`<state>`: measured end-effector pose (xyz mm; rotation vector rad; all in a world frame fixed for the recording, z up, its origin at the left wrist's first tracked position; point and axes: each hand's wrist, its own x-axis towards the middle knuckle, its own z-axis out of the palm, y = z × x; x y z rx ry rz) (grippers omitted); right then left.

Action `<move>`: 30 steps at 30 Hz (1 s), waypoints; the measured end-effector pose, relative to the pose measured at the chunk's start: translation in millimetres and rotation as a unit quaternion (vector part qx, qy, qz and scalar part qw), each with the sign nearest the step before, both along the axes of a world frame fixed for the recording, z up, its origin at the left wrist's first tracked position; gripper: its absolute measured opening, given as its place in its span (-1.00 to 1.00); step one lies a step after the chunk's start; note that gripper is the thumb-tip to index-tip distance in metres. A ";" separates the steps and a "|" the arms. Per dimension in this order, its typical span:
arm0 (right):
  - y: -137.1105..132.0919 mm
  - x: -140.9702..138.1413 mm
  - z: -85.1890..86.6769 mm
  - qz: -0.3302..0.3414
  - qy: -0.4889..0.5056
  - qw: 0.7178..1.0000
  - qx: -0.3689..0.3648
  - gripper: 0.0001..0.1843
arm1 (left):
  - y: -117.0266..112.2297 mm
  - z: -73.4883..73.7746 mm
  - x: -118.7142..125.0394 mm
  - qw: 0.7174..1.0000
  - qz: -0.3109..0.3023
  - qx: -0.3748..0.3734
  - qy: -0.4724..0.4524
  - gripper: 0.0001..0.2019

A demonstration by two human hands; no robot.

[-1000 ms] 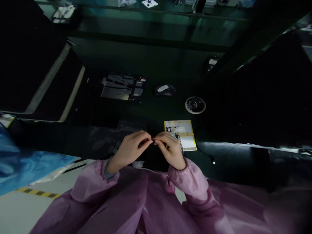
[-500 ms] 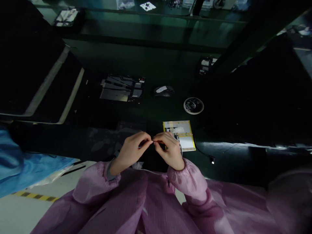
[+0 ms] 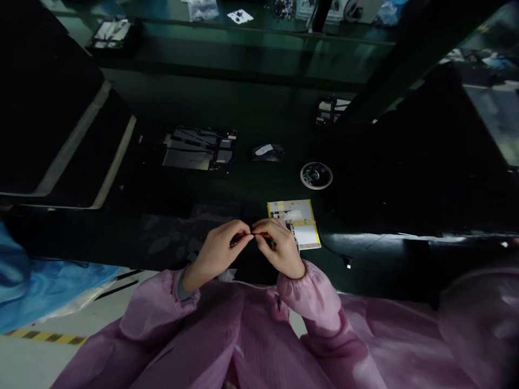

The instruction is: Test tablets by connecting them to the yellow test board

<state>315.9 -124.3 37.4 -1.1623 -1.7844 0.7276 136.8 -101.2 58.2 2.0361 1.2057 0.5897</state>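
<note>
While holding left hand [image 3: 221,246] and right hand [image 3: 281,246] almost tip to tip at dial center, pinching a thin dark piece [image 3: 252,233] between thumb and forefinger on each side. Can't tell what kind of piece; too small, mostly covered by fingertips. Other fingers curled in, both sides. Pink sleeves [image 3: 152,297] gathered at wrists, entering from eight and from between four and five; gray band [image 3: 181,287] at left wrist.

From fingertips outward: at three, yellow-edged panel [image 3: 307,235] flat on dark bench [image 3: 267,186], just beside right hand and partly hidden behind it; can't tell if touching. Farther out, between three and four, cable plug [image 3: 347,263]. Between one and two, round dish [image 3: 317,188] with pale rim, small shiny bits inside. Near twelve, black mouse [image 3: 275,155] bearing a white label. At eleven, gray plate [image 3: 188,159] crossed by black strips, lying flat. Up high near twelve, shelf [image 3: 243,40] with white cutout sheet [image 3: 240,16] and clear bag [image 3: 203,9]. Well apart, between eight and nine, blue cloth [image 3: 65,292].
</note>
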 end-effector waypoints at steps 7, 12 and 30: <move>-21.5 58.1 -19.6 -0.231 0.002 0.971 -0.059 -0.59 | -1.5 0.6 -57.7 0.998 0.058 0.001 0.007 -0.67; -12.8 67.3 -37.3 -0.215 -0.200 0.956 -0.018 -0.65 | -13.8 -23.0 -133.2 0.963 0.218 0.081 0.139 -0.61; -8.8 72.0 -38.9 -0.284 -0.213 0.933 0.050 -0.64 | -11.0 -0.9 -183.8 0.925 0.324 -0.179 -0.085 -0.54</move>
